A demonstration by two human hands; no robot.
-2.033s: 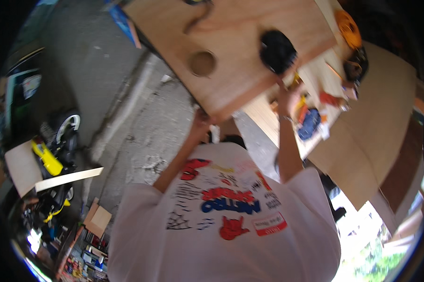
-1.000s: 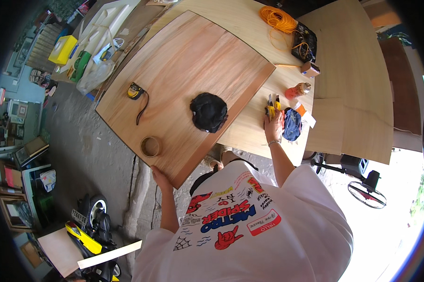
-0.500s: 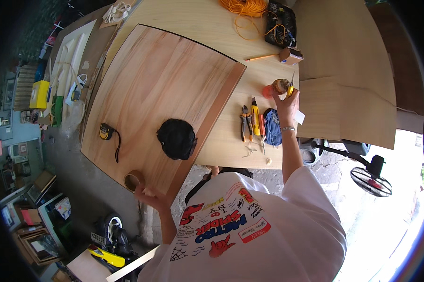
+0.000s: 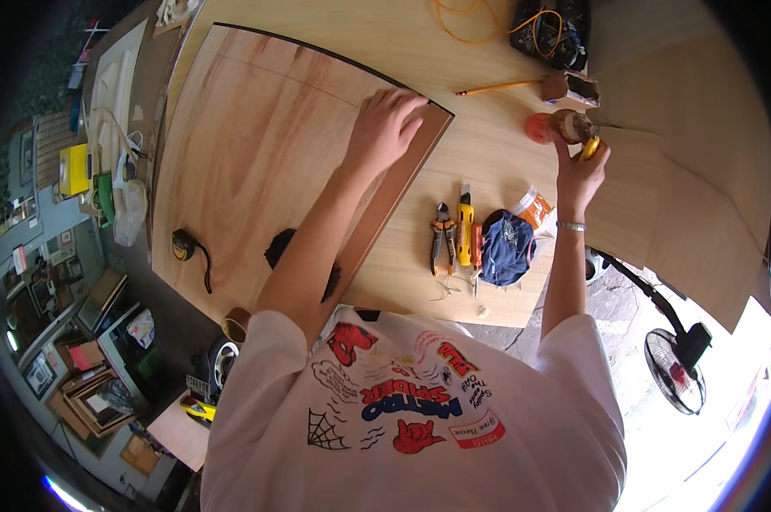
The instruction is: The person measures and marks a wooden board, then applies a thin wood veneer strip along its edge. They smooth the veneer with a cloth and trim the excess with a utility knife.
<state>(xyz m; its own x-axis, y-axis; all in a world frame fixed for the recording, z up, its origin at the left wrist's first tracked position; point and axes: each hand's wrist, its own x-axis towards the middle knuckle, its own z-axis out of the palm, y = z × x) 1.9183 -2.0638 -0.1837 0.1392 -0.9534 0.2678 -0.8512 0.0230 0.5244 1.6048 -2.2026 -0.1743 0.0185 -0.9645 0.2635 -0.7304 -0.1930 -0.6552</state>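
My left hand (image 4: 387,128) rests on the far right corner of a large wooden board (image 4: 257,128), its fingers lying over the dark edge strip. My right hand (image 4: 580,175) is closed on a slim yellow-handled tool (image 4: 589,148) with a thin tip. It is right at a clear jar with red-orange contents (image 4: 537,128) and a brown, crusted top. Under my left forearm, a black cloth bundle (image 4: 279,247) is partly hidden. A tape measure (image 4: 183,245) and a brown tape roll (image 4: 236,325) lie at the board's left and near edges.
Pliers (image 4: 443,239), a yellow utility knife (image 4: 465,226), a blue cloth (image 4: 507,247) and an orange-white packet (image 4: 532,207) lie on the table. A pencil (image 4: 496,87) sticks from a small box (image 4: 571,88). Beyond are an orange cord (image 4: 471,38) and a black bag (image 4: 552,34). A fan (image 4: 676,371) stands right.
My left hand has left the tape roll at the near edge and moved across to the board's far right corner. The right hand stays by the jar, still holding the yellow-handled tool. The view has shifted.
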